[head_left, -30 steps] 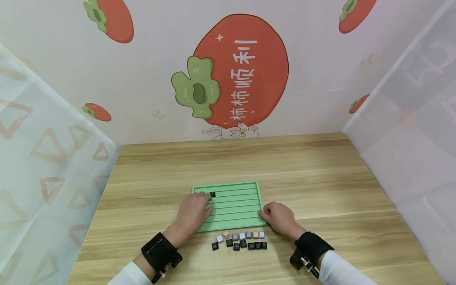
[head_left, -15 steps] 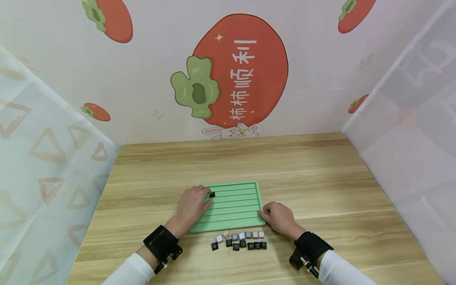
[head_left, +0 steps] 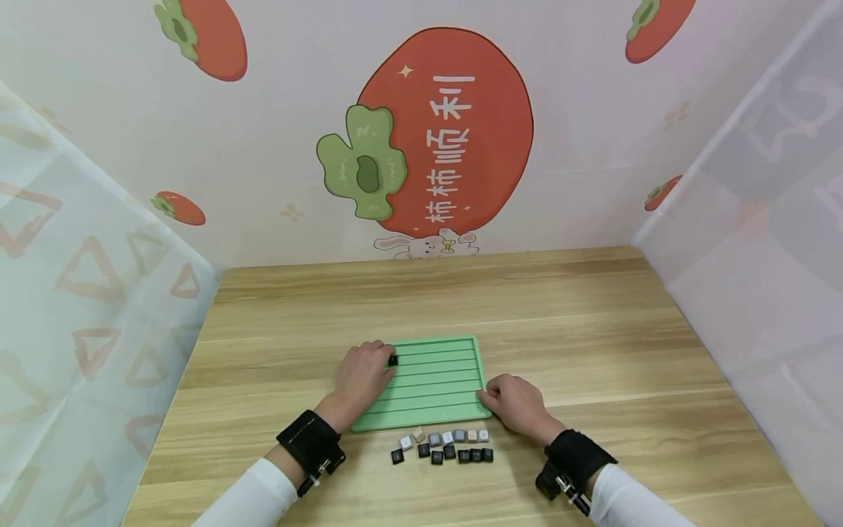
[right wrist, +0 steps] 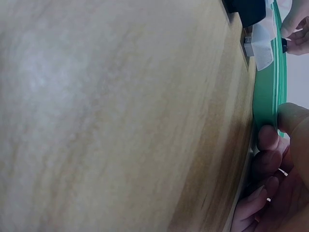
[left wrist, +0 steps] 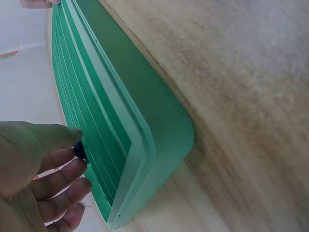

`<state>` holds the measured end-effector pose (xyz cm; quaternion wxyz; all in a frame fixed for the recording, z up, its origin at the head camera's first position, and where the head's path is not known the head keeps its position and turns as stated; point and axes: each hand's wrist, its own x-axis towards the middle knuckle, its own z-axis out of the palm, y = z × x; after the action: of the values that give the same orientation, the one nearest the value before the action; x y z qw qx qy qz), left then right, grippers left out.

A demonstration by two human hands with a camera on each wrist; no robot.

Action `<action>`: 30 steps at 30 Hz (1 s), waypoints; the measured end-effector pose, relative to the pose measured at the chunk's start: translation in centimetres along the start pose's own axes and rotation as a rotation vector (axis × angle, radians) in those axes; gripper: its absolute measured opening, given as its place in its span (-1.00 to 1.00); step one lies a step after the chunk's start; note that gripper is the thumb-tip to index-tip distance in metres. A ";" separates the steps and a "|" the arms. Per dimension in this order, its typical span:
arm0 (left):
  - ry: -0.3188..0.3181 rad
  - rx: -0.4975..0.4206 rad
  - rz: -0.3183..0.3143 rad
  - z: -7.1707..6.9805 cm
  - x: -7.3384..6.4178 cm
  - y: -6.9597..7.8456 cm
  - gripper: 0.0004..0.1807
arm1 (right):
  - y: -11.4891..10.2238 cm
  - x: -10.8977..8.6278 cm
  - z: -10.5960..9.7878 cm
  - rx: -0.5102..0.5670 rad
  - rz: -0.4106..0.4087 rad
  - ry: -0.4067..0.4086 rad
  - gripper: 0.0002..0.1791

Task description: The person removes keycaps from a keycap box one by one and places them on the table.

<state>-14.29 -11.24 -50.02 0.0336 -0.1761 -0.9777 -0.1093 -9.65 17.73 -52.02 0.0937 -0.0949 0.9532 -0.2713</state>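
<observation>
A green ridged tray [head_left: 437, 391] lies on the table, its left edge partly covered by my left hand [head_left: 362, 377]. Thumb and index finger of that hand pinch a small black keycap [left wrist: 79, 150] at the tray's upper left. From the head view only part of this keycap shows beside the fingertips. The right hand [head_left: 516, 404] grips the tray's right edge near the lower corner. In the right wrist view its thumb [right wrist: 292, 116] presses on the rim, with the other fingers curled below.
In front of the tray lie several loose keycaps in two rough rows. Pale grey, white and beige keycaps [head_left: 459, 435] are nearer the tray; black keycaps [head_left: 476, 455] are closer to me. Printed cloth walls [head_left: 579, 146] stand behind and at both sides of the wooden table [head_left: 560, 315].
The left hand first shifts left over the tray's edge, then slightly right again, its fingers closing about the black keycap. The right hand, tray and loose keycaps stay put.
</observation>
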 end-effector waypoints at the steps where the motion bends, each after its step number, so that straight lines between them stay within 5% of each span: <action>1: -0.003 0.002 -0.001 0.0 0.0 0.0 -0.73 | 0.0 0.0 0.0 0.000 0.001 -0.002 -0.39; 30: -0.013 0.022 0.034 0.0 0.8 0.3 -0.86 | -0.1 -0.1 -0.1 0.005 -0.007 0.013 -0.39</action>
<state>-14.90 -10.71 -49.84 0.0310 -0.1932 -0.9759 -0.0970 -9.51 17.69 -51.89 0.0868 -0.0962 0.9528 -0.2744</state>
